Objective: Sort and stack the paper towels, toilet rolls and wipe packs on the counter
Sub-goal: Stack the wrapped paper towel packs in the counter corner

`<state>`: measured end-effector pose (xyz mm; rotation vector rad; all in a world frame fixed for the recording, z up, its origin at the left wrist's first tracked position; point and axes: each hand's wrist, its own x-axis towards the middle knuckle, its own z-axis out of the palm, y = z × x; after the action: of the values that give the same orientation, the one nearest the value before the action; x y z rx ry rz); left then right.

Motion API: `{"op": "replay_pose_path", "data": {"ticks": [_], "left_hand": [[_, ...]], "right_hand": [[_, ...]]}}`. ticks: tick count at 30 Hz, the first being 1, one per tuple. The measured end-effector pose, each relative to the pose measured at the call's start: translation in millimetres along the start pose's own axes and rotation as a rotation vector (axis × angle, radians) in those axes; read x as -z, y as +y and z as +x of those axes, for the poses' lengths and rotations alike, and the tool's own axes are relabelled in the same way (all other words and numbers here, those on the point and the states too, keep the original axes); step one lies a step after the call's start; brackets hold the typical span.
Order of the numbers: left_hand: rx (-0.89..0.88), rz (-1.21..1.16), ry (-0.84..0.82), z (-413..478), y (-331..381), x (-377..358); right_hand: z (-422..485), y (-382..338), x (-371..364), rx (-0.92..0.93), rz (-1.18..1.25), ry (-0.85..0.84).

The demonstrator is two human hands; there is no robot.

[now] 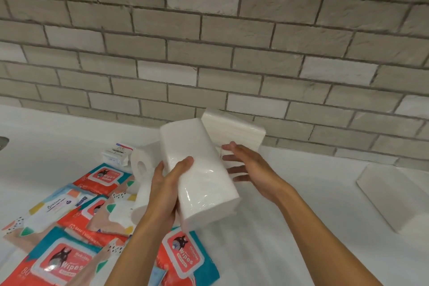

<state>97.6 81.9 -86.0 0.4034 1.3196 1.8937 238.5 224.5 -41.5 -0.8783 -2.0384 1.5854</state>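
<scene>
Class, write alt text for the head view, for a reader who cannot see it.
The left hand grips a plastic-wrapped white paper towel pack above a white counter, the right hand open beside it. Red-and-teal wipe packs lie at left.

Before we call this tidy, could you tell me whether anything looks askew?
Yes: the wipe packs at the left lie overlapping at mixed angles, unstacked, with a toilet roll amid them.
</scene>
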Motion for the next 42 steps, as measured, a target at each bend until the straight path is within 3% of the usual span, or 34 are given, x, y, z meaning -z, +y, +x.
{"op": "replay_pose_path", "data": {"ticks": [8,11,14,18,27,33,42], "left_hand": [[-0.019,-0.047,0.051,13,1,8],[-0.032,-0.044,0.056,16,2,6],[-0.033,-0.034,0.062,19,1,4],[-0.039,-0.031,0.071,21,0,2],[-0.019,-0.028,0.067,25,3,-5],[-0.006,-0.033,0.047,26,3,-11],[0.018,-0.022,0.050,26,-2,-24]], "right_hand": [[79,8,55,0.021,-0.022,0.553],[107,9,67,-0.070,0.035,0.656],[123,9,72,-0.272,0.154,0.586],[131,15,69,-0.368,0.288,0.429],[129,23,75,-0.411,0.523,0.280],[113,21,78,-0.469,0.587,0.279],[82,39,63,-0.374,0.638,0.248]]}}
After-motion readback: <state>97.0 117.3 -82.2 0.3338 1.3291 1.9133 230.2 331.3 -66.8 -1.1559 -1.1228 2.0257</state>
